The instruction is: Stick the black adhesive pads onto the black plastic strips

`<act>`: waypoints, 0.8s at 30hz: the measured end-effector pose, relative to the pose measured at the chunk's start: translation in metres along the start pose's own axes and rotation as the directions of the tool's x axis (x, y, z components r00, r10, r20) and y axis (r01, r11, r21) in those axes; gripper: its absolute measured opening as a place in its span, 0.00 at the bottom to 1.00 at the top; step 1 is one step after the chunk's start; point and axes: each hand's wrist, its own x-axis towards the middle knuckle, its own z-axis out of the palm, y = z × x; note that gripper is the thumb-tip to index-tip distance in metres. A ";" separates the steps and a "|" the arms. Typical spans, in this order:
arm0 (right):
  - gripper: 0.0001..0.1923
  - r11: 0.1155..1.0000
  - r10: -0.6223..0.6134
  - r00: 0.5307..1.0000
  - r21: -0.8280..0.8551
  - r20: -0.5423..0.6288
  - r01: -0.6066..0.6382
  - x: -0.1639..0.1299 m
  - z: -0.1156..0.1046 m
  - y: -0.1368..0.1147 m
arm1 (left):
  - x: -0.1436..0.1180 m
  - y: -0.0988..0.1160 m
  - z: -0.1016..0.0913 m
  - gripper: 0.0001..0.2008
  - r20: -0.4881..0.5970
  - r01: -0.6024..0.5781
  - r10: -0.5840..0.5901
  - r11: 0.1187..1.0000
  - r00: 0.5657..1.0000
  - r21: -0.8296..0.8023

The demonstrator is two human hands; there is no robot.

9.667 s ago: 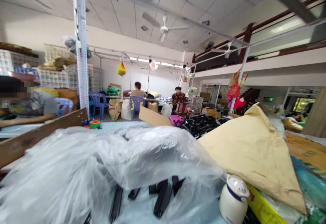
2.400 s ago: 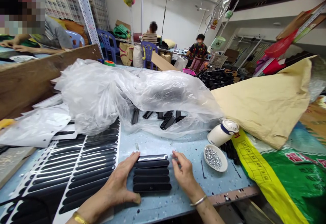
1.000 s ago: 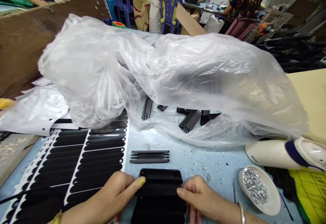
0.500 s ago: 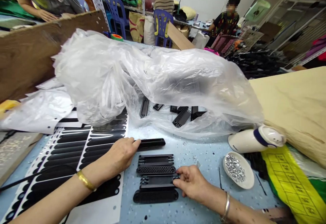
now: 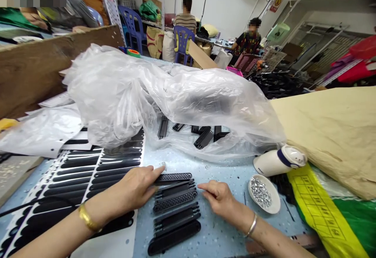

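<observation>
My left hand (image 5: 136, 187) is closed on the left end of a black plastic strip (image 5: 176, 177) with a pitted, grid-like face. Below that strip lies a column of similar black strips: a ribbed one (image 5: 179, 188), a pitted one (image 5: 176, 202), another ribbed one (image 5: 178, 216) and a smooth round-ended one (image 5: 174, 238). Just off the right ends of the upper strips, my right hand (image 5: 219, 197) has its index finger stretched out and the other fingers curled. Nothing shows in it.
Behind the strips a clear plastic bag (image 5: 217, 89) spills more black pieces. A bowl of small metal parts (image 5: 264, 195) and a white bottle (image 5: 279, 160) stand at right. Sheets of black strips (image 5: 111, 172) lie at left. Co-workers sit further back.
My left hand has brought its strip down beside the column, its pitted face now showing. The column has tilted. My right hand has let go of the lower ribbed strip and moved up.
</observation>
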 end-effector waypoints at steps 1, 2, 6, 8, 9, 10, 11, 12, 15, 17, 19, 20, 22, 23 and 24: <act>0.17 0.988 -0.130 0.991 -0.082 -0.002 0.129 0.003 -0.001 0.003 | -0.005 0.005 0.001 0.22 -0.033 -0.021 0.021 1.000 0.999 -0.004; 0.20 0.963 -0.226 0.974 -0.148 0.017 0.226 0.006 -0.001 0.005 | -0.010 0.010 0.004 0.21 -0.059 -0.039 0.038 0.999 0.998 -0.015; 0.21 0.928 -0.305 0.950 -0.203 0.069 0.313 0.021 0.003 0.007 | -0.025 0.026 0.025 0.16 -0.107 0.026 -0.039 0.993 0.993 -0.118; 0.18 0.945 -0.281 0.957 -0.155 0.073 0.290 0.025 0.002 0.002 | -0.028 0.028 0.037 0.16 -0.110 0.111 -0.138 0.969 0.984 -0.219; 0.16 0.961 -0.249 0.966 -0.108 0.073 0.256 0.027 0.001 -0.001 | -0.028 0.028 0.041 0.16 -0.105 0.145 -0.179 0.951 0.978 -0.271; 0.15 0.977 -0.203 0.976 -0.052 0.076 0.207 0.028 0.000 -0.004 | -0.028 0.027 0.044 0.17 -0.095 0.172 -0.212 0.933 0.973 -0.317; 0.13 0.989 -0.146 0.986 0.005 0.079 0.146 0.029 -0.001 -0.007 | -0.027 0.026 0.045 0.17 -0.082 0.195 -0.237 0.915 0.968 -0.353; 0.12 0.995 -0.087 0.993 0.059 0.084 0.082 0.030 -0.001 -0.010 | -0.026 0.024 0.045 0.16 -0.070 0.218 -0.263 0.900 0.962 -0.378; 0.08 0.985 0.043 0.993 0.162 0.113 -0.061 0.036 0.004 -0.015 | -0.022 0.020 0.042 0.15 -0.034 0.305 -0.351 0.854 0.936 -0.421; 0.07 0.974 0.092 0.990 0.198 0.105 -0.112 0.040 0.009 -0.016 | -0.022 0.018 0.041 0.14 -0.037 0.361 -0.421 0.816 0.906 -0.451; 0.09 0.959 0.143 0.987 0.235 0.071 -0.156 0.042 0.012 -0.015 | -0.024 0.019 0.042 0.13 -0.070 0.402 -0.492 0.777 0.868 -0.484; 0.11 0.953 0.164 0.985 0.249 0.050 -0.171 0.040 0.012 -0.014 | -0.027 0.021 0.042 0.12 -0.096 0.414 -0.520 0.766 0.849 -0.491; 0.13 0.947 0.189 0.982 0.261 0.016 -0.186 0.031 0.008 -0.014 | -0.036 0.028 0.044 0.12 -0.147 0.424 -0.541 0.775 0.828 -0.468; 0.12 0.947 0.195 0.981 0.261 0.003 -0.189 0.023 0.005 -0.014 | -0.041 0.032 0.045 0.13 -0.164 0.421 -0.531 0.794 0.831 -0.440; 0.11 0.949 0.194 0.981 0.254 -0.004 -0.186 0.015 0.003 -0.014 | -0.046 0.036 0.046 0.13 -0.174 0.409 -0.509 0.816 0.843 -0.408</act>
